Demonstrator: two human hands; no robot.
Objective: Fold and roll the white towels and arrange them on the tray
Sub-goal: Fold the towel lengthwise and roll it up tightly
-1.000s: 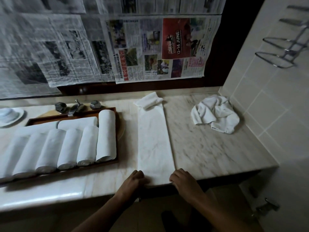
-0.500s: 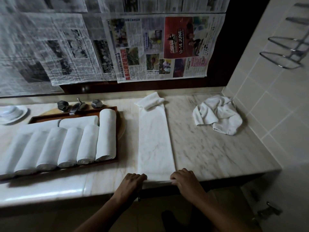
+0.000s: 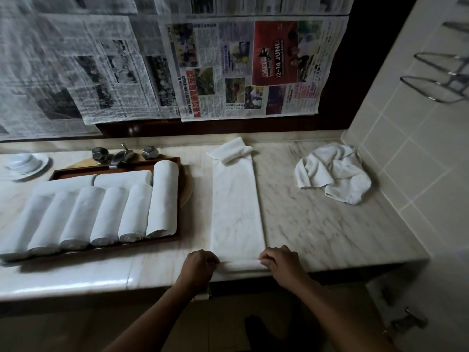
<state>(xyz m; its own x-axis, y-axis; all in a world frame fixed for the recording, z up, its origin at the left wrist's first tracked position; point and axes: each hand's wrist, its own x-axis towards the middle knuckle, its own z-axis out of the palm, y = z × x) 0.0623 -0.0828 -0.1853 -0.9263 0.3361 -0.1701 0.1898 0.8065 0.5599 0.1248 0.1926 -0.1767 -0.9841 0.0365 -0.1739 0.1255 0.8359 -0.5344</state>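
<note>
Head view: my left grip (image 3: 201, 265) curls its fingers round the left end of the narrow roll (image 3: 239, 264) at the near end of the folded towel (image 3: 236, 212); my right grip (image 3: 279, 261) pinches the right end of that same roll; both sit at the near edge of the table (image 3: 317, 224). The folded towel lies as a long flat strip running from near to far, its far end turned back in a loose flap. To its left, a little apart, the tray (image 3: 101, 168) holds rolled towels (image 3: 134, 212) in a row side by side, with two more lying crosswise behind them. A crumpled towel (image 3: 332, 171) lies far right on the table, close to the tiled wall (image 3: 406, 161). A tap (image 3: 121, 156) stands just beyond the tray; a white dish (image 3: 24, 162) sits far left; newspapers (image 3: 241, 67) cover the far wall.
</note>
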